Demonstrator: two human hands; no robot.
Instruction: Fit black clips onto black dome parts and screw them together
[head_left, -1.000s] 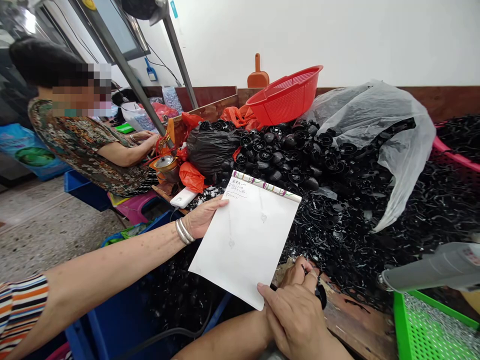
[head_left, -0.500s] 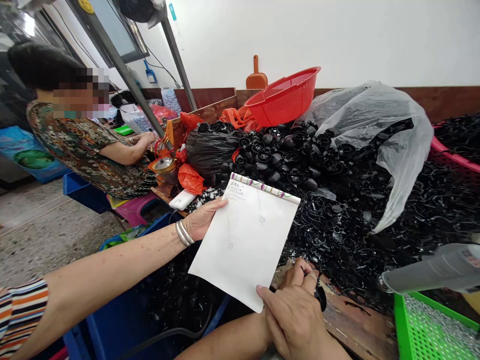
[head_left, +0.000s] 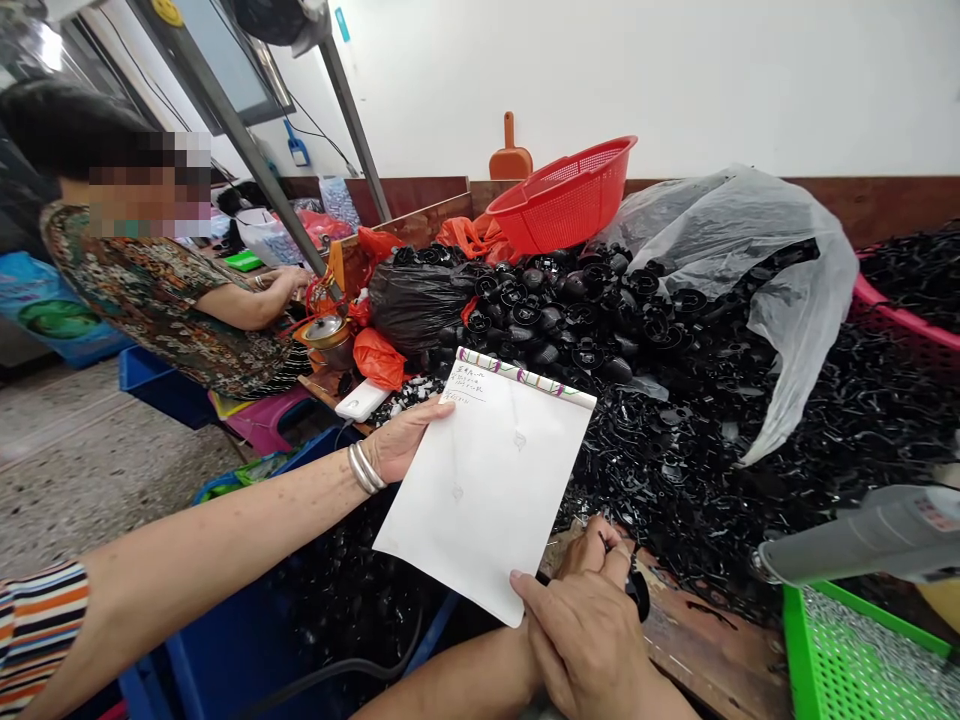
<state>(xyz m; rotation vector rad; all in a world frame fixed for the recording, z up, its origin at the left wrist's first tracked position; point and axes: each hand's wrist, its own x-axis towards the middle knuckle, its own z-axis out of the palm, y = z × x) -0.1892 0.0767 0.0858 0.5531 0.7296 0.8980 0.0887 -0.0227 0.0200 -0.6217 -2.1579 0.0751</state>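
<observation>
My left hand (head_left: 594, 545) reaches in from the bottom centre. Its fingers are closed round a small black part, mostly hidden; a round black piece (head_left: 638, 594) shows beside it. Across my left wrist lies my right hand (head_left: 589, 630), fingers apart, with one fingertip at the lower right corner of a white notepad (head_left: 487, 480). Another person's hand (head_left: 409, 437), with silver bangles and a striped sleeve, holds the pad's left edge. Handwriting and two small faint marks show on its page.
Black plastic parts (head_left: 675, 480) cover the bench, under a clear plastic bag (head_left: 799, 300) and red basket (head_left: 566, 200). A grey tool (head_left: 847, 540) and green tray (head_left: 802, 650) are at right. Another person (head_left: 165, 290) sits at left. Blue bins (head_left: 210, 650) stand below the bench.
The whole view has shifted slightly, with most things a little further left. The seated person leans a bit further left. Both my hands and the notepad keep almost the same pose.
</observation>
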